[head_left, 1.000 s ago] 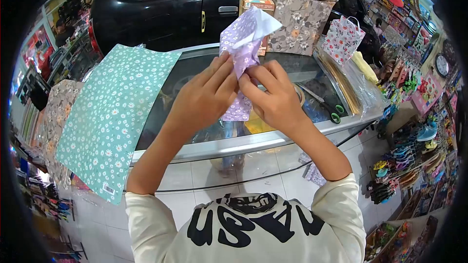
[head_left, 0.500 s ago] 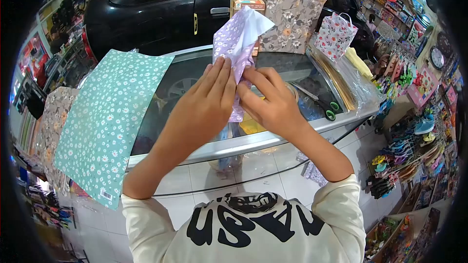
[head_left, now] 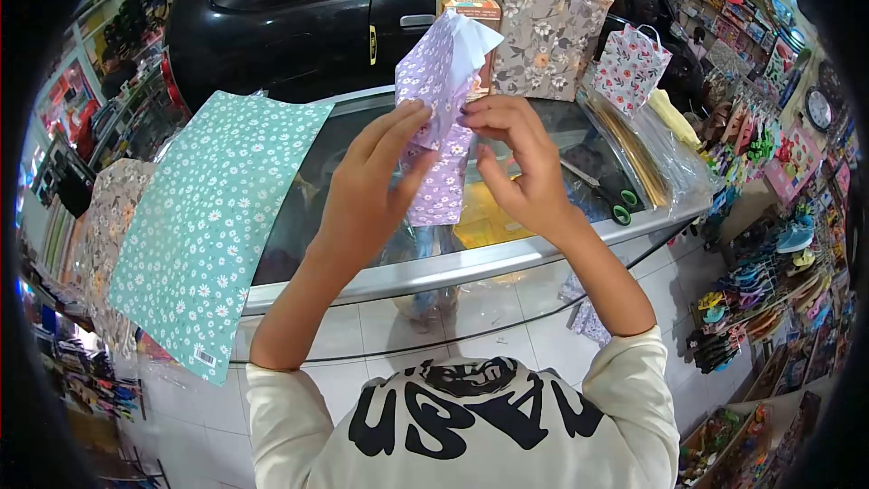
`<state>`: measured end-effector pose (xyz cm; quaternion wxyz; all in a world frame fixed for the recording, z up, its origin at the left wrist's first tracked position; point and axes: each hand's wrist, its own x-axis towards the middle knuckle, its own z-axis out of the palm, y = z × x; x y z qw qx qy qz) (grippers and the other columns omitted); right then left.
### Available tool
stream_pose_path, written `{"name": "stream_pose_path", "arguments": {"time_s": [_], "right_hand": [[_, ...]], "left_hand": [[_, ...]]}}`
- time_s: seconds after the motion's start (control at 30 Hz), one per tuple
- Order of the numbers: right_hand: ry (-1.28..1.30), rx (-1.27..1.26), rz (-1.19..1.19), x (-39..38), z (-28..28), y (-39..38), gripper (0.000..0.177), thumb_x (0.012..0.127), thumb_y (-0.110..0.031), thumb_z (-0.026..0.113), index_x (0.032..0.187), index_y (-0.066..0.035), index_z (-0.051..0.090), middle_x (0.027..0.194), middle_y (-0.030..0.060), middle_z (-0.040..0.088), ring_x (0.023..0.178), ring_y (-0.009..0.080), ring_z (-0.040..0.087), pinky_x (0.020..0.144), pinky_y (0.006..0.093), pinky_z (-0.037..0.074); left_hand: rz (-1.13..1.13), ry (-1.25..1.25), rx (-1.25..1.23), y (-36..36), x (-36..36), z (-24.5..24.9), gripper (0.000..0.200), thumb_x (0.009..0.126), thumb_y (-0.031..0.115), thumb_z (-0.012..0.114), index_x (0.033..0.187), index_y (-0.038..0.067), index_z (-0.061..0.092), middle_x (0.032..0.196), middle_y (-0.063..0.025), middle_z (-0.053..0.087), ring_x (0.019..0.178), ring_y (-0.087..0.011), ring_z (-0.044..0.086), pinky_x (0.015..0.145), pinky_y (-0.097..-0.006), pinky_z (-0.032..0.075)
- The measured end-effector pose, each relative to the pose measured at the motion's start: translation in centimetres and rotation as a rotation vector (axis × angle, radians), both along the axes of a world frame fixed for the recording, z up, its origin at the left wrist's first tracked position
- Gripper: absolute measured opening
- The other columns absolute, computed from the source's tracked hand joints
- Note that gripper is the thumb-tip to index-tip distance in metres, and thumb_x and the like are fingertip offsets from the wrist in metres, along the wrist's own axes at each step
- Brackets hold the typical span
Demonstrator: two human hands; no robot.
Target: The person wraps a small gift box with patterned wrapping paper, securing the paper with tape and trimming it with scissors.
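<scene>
A tall package in purple floral paper (head_left: 441, 183) stands on the glass counter, its top paper folded up with the pale inner side showing. My left hand (head_left: 369, 174) touches the paper's left side with its fingertips, fingers apart. On the right, my right hand (head_left: 522, 163) has its thumb apart from the fingers, and its fingertips rest at the right edge of the paper fold. Just right of my right hand lie scissors with green handles (head_left: 621, 206).
Green daisy paper (head_left: 213, 217) covers the glass counter's (head_left: 362, 281) left end. Behind stand a brown floral wrapped box (head_left: 543, 45), a small box (head_left: 471, 7) and a floral gift bag (head_left: 632, 69). Plastic-wrapped sheets (head_left: 665, 163) lie right. A black car (head_left: 272, 45) is beyond.
My hands have moved apart from the middle of the purple package, uncovering its lower front. The left hand has shifted left and its fingers have spread. The view has shifted slightly.
</scene>
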<state>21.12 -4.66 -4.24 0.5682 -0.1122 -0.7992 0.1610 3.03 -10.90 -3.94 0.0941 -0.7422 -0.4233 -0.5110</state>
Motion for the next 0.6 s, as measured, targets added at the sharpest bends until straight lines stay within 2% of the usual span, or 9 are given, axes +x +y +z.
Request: {"name": "stream_pose_path", "arguments": {"time_s": [0.1,0.2,0.3,0.4,0.5,0.6], "right_hand": [[0.023,0.096,-0.2,-0.8,0.5,-0.7,0.029,0.076,0.0,0.067,0.104,0.0,0.059,0.104,0.0145,0.058,0.097,0.0296,0.058,0.084,0.0359,0.047],[-0.076,0.158,-0.133,-0.5,0.3,0.4,0.021,0.076,-0.002,0.068,0.097,-0.001,0.063,0.102,0.0122,0.059,0.097,0.0276,0.058,0.084,0.0357,0.047],[-0.085,0.128,-0.135,-0.9,0.0,0.3,0.014,0.077,-0.002,0.068,0.091,-0.002,0.066,0.101,0.0108,0.06,0.097,0.0263,0.057,0.084,0.0357,0.046],[-0.088,0.179,-0.169,-1.4,-0.3,0.4,0.016,0.077,-0.003,0.068,0.092,-0.002,0.065,0.102,0.0117,0.06,0.097,0.0267,0.057,0.084,0.0362,0.046],[-0.142,0.299,-0.108,-1.9,0.0,0.3,0.025,0.077,-0.005,0.068,0.101,-0.003,0.062,0.107,0.0122,0.059,0.1,0.0281,0.057,0.085,0.0356,0.046],[-0.076,-0.02,0.19,-1.9,-0.1,-0.2,0.038,0.076,-0.004,0.067,0.112,-0.004,0.055,0.113,0.0129,0.057,0.106,0.0291,0.055,0.09,0.0362,0.044]], "left_hand": [[-0.032,0.031,0.038,0.6,-1.2,-0.3,0.035,0.08,0.0,0.066,0.114,0.005,0.064,0.121,-0.0112,0.061,0.113,-0.0287,0.058,0.093,-0.0363,0.049],[-0.051,0.143,0.138,1.2,-1.9,-0.2,0.032,0.08,-0.004,0.063,0.11,0.005,0.067,0.12,-0.01,0.063,0.111,-0.0271,0.06,0.094,-0.0351,0.048],[-0.062,0.046,0.075,0.9,-1.9,-0.4,0.03,0.079,-0.004,0.064,0.108,0.004,0.067,0.119,-0.0101,0.063,0.112,-0.0262,0.06,0.094,-0.0353,0.048],[-0.133,-0.079,0.009,0.8,-1.8,-0.6,0.027,0.08,-0.006,0.062,0.106,0.003,0.066,0.116,-0.0118,0.064,0.109,-0.0275,0.061,0.092,-0.0337,0.049],[-0.24,-0.152,-0.092,2.2,-3.8,-0.9,0.031,0.081,-0.01,0.058,0.109,0.002,0.062,0.117,-0.0121,0.062,0.112,-0.0251,0.059,0.093,-0.0326,0.047],[-0.337,-0.34,-0.155,3.4,-5.5,-1.2,0.037,0.081,-0.014,0.053,0.114,0.0,0.057,0.117,-0.0101,0.059,0.113,-0.0207,0.056,0.096,-0.0314,0.044]]}}
